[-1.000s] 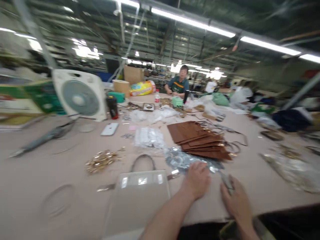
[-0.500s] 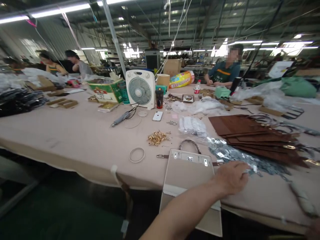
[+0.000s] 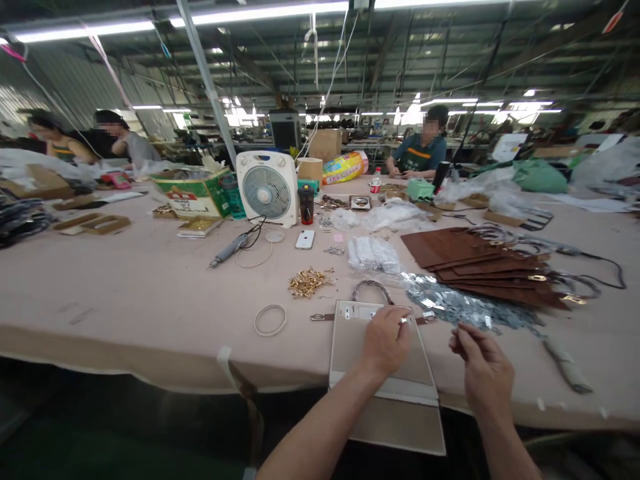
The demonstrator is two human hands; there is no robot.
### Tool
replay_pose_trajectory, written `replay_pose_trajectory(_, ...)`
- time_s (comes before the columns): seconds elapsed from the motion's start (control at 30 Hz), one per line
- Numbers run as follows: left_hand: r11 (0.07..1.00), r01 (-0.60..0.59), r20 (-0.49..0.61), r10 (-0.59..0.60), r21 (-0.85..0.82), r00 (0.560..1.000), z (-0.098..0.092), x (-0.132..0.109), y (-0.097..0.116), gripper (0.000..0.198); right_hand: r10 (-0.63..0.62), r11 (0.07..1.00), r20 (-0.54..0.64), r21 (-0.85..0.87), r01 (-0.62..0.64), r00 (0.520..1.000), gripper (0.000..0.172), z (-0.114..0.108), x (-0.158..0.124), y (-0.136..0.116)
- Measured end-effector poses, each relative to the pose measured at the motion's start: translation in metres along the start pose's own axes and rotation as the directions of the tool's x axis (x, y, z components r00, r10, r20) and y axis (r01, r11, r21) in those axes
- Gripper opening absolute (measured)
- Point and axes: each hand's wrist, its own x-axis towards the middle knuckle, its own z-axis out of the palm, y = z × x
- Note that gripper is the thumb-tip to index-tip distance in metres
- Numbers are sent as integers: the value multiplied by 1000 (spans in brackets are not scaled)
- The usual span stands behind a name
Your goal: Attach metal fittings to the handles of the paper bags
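My left hand (image 3: pixel 387 341) is over the upper right part of a beige bag panel (image 3: pixel 355 347), its fingers closed on a small shiny metal plate (image 3: pixel 403 321). The panel lies partly over the table edge, with a braided handle (image 3: pixel 373 285) at its top and a brown buckled strap (image 3: pixel 323 317) at the left. My right hand (image 3: pixel 486 367) is raised to the right of the panel, thumb and fingers pinched together; what they hold, if anything, is too small to name. Just beyond it spreads a pile of flat metal plates (image 3: pixel 450 300).
Gold-coloured rivets (image 3: pixel 307 283) and a pale ring (image 3: pixel 271 321) lie left of the panel. Brown leather pieces (image 3: pixel 465 257) are stacked at the right, near a rolled grey tool (image 3: pixel 567 363). Behind stand a fan (image 3: pixel 267 190) and a phone (image 3: pixel 305 239). A co-worker (image 3: pixel 423 150) sits across.
My left hand has moved left from the metal plates to over the bag panel. My right hand has come up into view at the right. The camera view has shifted slightly.
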Motion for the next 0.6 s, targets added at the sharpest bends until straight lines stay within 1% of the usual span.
replay_pose_trajectory(0.03,996,10,5,-11,88,1000,-10,-7,-5,35,25,1000,62,-21,-24,998,52,4,-4,0)
replay_pose_trajectory(0.1,960,34,31,-45,277,999,-24,-19,-15,42,77,996,180,-60,-67,981,52,14,-10,-1)
replay_pose_trajectory(0.17,904,50,77,-91,424,993,-30,-29,-25,51,106,991,267,-109,-79,958,53,24,-13,-1)
replay_pose_trajectory(0.23,863,38,120,-113,505,986,-31,-35,-33,55,122,985,309,-158,-75,943,54,33,-16,2)
replay_pose_trajectory(0.33,842,0,150,-96,539,984,-28,-37,-39,56,129,970,322,-239,-51,938,55,40,-18,8)
replay_pose_trajectory(0.43,838,-14,160,-89,546,983,-30,-34,-40,55,130,960,336,-278,-33,933,53,40,-17,8)
replay_pose_trajectory(0.53,837,-14,175,-98,547,980,-36,-32,-41,53,134,972,347,-230,-54,928,55,32,-10,5)
replay_pose_trajectory(0.6,841,-13,182,-102,540,978,-40,-33,-42,50,130,977,294,-199,-73,947,58,21,0,5)
